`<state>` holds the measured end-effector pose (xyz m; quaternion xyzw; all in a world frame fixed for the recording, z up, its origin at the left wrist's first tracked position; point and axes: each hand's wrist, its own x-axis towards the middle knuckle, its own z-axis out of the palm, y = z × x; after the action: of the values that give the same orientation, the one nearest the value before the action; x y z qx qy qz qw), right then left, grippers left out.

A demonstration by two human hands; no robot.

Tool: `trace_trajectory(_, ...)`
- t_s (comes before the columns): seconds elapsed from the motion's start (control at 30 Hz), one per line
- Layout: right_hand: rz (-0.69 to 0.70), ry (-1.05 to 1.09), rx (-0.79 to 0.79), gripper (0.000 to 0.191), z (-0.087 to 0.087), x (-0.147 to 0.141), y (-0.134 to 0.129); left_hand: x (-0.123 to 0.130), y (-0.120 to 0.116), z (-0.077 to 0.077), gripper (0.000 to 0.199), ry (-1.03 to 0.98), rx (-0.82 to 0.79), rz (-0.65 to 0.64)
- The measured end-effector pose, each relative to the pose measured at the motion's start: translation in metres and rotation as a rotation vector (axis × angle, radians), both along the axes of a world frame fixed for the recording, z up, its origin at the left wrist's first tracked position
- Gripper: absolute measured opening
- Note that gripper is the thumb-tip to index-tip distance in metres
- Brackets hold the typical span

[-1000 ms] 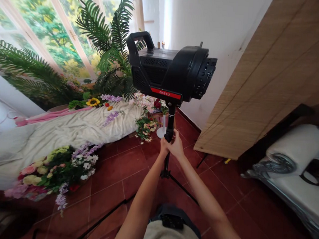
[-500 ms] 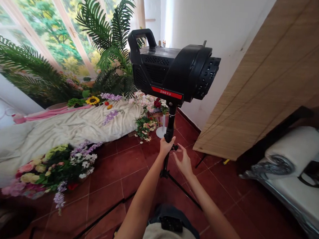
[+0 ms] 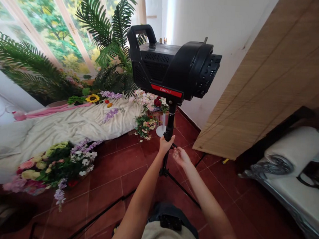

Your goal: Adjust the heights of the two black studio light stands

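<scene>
A black studio light (image 3: 165, 67), with a red strip reading ZHEYU, sits on top of a black light stand (image 3: 171, 115) in front of me. My left hand (image 3: 165, 146) is wrapped round the stand's pole just below a collar. My right hand (image 3: 181, 157) has its fingers curled at the small black knob (image 3: 173, 146) on the pole's right side, beside the left hand. The fingers partly cover the knob. Below my hands, the stand's legs (image 3: 183, 189) spread over the floor.
A bed-like surface with a cream cloth (image 3: 75, 123) and flower arrangements (image 3: 56, 167) lies to the left. Palm leaves (image 3: 105, 33) rise behind the light. A bamboo blind (image 3: 239, 88) leans at the right, near a white carved sofa (image 3: 293, 178). Red tiles (image 3: 109, 192) cover the floor.
My right hand has gone from spread fingers near the knob to curled fingers on it. The left hand keeps its hold on the pole, and the light has hardly moved.
</scene>
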<state>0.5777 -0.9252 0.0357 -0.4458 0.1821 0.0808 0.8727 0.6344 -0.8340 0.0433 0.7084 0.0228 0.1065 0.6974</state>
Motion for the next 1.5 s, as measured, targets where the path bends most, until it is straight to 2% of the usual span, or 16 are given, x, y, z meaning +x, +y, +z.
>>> trace_trajectory(0.07,0.050,-0.006,-0.018,0.005,-0.003,-0.003,0.000,0.000,0.001,0.001,0.029,0.007,0.002,0.005)
trace_trajectory(0.13,-0.001,-0.079,-0.147,0.016,-0.004,-0.010,0.000,-0.001,0.001,0.003,0.029,0.010,0.008,0.003)
trace_trajectory(0.23,-0.116,-0.282,-0.588,0.037,0.001,-0.021,-0.004,-0.002,0.002,0.006,0.030,0.011,0.016,-0.002)
trace_trajectory(0.37,-0.081,-0.490,-1.231,0.033,0.017,-0.028,-0.014,-0.003,0.002,0.007,0.030,0.010,0.009,-0.009)
trace_trajectory(0.43,-0.022,-0.541,-1.379,0.034,0.023,-0.026,-0.019,-0.002,0.001,0.005,0.030,0.007,-0.005,-0.016)
trace_trajectory(0.53,0.022,-0.582,-1.428,0.039,0.024,-0.017,-0.022,-0.001,0.000,0.002,0.030,0.004,-0.023,-0.024)
trace_trajectory(0.7,0.080,-0.471,-1.148,0.054,0.012,-0.001,-0.014,0.001,-0.001,-0.004,0.031,-0.022,0.006,-0.022)
trace_trajectory(0.87,0.251,-0.178,-0.457,0.048,0.009,0.004,-0.005,0.003,0.001,-0.010,0.033,-0.008,0.072,-0.018)
trace_trajectory(0.93,0.315,-0.144,-0.179,0.039,0.012,0.001,-0.004,0.004,0.001,-0.010,0.033,-0.015,0.081,-0.004)
trace_trajectory(1.0,0.284,-0.179,0.010,0.033,0.017,-0.003,-0.003,0.004,0.001,-0.010,0.032,-0.023,0.081,0.013)
trace_trajectory(1.1,0.160,-0.246,0.131,0.031,0.021,-0.008,0.002,0.004,0.001,-0.009,0.032,-0.015,0.086,0.015)
trace_trajectory(1.17,0.173,-0.230,0.112,0.033,0.020,-0.008,0.005,0.004,0.001,-0.009,0.032,-0.011,0.091,0.009)
trace_trajectory(1.23,0.234,-0.169,0.010,0.036,0.016,-0.007,0.008,0.003,0.001,-0.008,0.031,-0.015,0.088,0.006)
trace_trajectory(1.3,0.235,-0.113,-0.202,0.045,0.011,-0.007,0.007,0.001,0.002,-0.006,0.029,-0.012,0.073,-0.006)
trace_trajectory(1.4,0.108,-0.211,-0.733,0.054,0.006,-0.009,-0.001,-0.001,0.002,-0.001,0.028,0.009,0.026,-0.019)
trace_trajectory(1.5,0.050,-0.404,-1.246,0.045,0.009,-0.012,-0.010,-0.003,0.001,0.005,0.028,0.013,-0.011,-0.001)
